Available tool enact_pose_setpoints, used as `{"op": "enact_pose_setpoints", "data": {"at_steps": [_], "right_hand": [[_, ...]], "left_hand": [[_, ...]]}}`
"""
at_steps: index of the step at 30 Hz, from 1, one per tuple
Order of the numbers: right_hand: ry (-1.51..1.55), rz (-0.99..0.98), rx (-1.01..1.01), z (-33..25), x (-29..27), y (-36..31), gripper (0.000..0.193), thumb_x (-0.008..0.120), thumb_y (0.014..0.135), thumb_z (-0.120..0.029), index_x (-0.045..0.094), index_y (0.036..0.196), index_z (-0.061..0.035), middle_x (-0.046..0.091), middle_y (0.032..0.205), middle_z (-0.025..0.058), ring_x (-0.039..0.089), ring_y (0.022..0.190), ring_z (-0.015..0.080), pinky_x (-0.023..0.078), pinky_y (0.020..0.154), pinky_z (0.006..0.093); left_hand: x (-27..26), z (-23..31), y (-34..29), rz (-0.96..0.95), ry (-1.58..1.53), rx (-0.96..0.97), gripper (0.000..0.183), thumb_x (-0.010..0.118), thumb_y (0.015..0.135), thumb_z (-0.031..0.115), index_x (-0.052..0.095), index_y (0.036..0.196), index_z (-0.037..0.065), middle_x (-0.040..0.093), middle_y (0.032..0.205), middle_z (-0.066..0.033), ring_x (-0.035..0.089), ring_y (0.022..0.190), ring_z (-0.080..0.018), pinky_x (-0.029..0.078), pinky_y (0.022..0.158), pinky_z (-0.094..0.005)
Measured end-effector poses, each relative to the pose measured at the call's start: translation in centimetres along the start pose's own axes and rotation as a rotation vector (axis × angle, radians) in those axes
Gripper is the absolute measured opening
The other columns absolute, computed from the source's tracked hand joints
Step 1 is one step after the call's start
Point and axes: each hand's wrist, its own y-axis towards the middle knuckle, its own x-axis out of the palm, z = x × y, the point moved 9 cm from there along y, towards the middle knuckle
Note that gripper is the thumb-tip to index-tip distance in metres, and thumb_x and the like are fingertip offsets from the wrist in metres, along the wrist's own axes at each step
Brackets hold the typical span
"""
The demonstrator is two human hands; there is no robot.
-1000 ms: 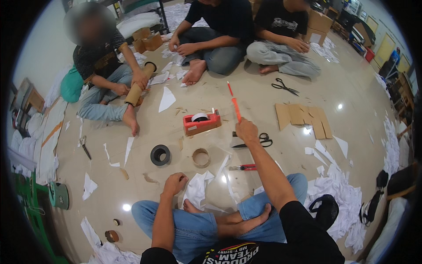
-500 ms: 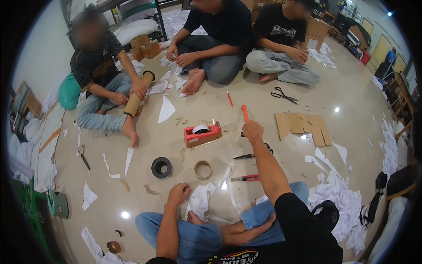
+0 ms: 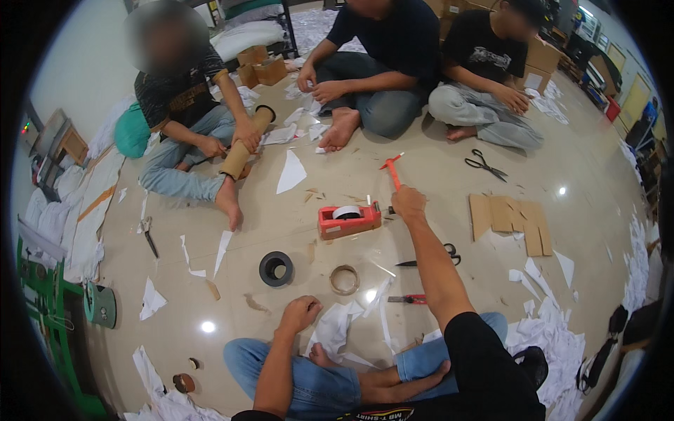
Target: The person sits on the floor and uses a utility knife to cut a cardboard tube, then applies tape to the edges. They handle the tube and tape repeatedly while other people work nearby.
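Well right of the red tape dispenser and on its near side, a big heap of white cloth scraps, so maybe a snag risk for anything dragged back that way. Straight right of the dispenser, some cardboard pieces, just likely to skid on that shiny floor if clipped by a wide swing. Near side of the dispenser, a bit right, black scissors, crossed over by the right forearm in this view, so a possible nick from pulling back low without looking. Just right of the dispenser, the right hand, closed around an orange stick-like tool; probably super easy to bump the dispenser with a sideways move. Near side and a bit left, the left hand, fingers curled; can't tell if gripping anything. Near side, past the scissors, a red-handled cutter; can't tell about the blade, so best treated as sharp imo. As for the orange tool, pointing away past the dispenser's right end, tip overlapping a red pen from this angle, contact unclear. Smallest headache: pen maybe rolling off from an off-centre push.
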Motion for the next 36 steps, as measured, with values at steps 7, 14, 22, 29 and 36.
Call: {"op": "enact_pose_setpoints", "data": {"at_steps": [7,14,22,29,36], "right_hand": [[-0.013,0.094,0.192,6.6,-1.7,0.5,0.036,0.055,0.099,-0.030,0.072,0.120,-0.0063,0.078,0.114,0.0208,0.077,0.105,0.0390,0.056,0.093,0.0554],[0.029,0.064,0.247,14.8,-2.6,-3.3,0.034,0.060,0.098,-0.032,0.073,0.114,-0.0045,0.078,0.111,0.0229,0.075,0.106,0.0426,0.058,0.093,0.0555],[-0.040,0.101,0.202,24.1,-4.9,-13.4,0.035,0.061,0.098,-0.031,0.070,0.118,-0.0050,0.077,0.107,0.0242,0.074,0.106,0.0434,0.057,0.093,0.0570],[-0.210,0.084,0.402,35.6,-6.4,-21.6,0.032,0.058,0.098,-0.026,0.064,0.120,-0.0041,0.077,0.107,0.0234,0.076,0.102,0.0429,0.057,0.091,0.0578],[-0.101,0.146,0.500,43.7,-3.4,-24.7,0.032,0.061,0.096,-0.021,0.064,0.125,-0.0082,0.072,0.121,0.0223,0.070,0.116,0.0436,0.055,0.098,0.0611]], "left_hand": [[-0.4,0.9,-0.1,0.014,-0.009,0.055,0.025,0.070,0.096,0.027,0.077,0.101,0.004,0.077,0.101,-0.0174,0.072,0.095,-0.0376,0.056,0.085,-0.0465],[-0.3,0.6,-0.4,0.013,0.006,0.076,0.025,0.068,0.097,0.026,0.077,0.103,0.004,0.076,0.100,-0.0202,0.072,0.096,-0.0390,0.055,0.086,-0.0477],[1.0,-2.4,-0.5,0.085,-0.056,-0.006,0.039,0.061,0.103,0.037,0.076,0.098,0.002,0.074,0.099,-0.0259,0.070,0.095,-0.0460,0.053,0.086,-0.0547],[0.8,-0.7,-1.8,0.023,0.091,0.057,0.048,0.062,0.100,0.044,0.076,0.089,0.000,0.073,0.093,-0.0276,0.069,0.091,-0.0475,0.053,0.085,-0.0542],[1.9,-0.8,-0.9,0.041,0.031,0.090,0.036,0.063,0.099,0.036,0.075,0.102,0.002,0.074,0.099,-0.0262,0.070,0.096,-0.0465,0.054,0.086,-0.0525]]}}
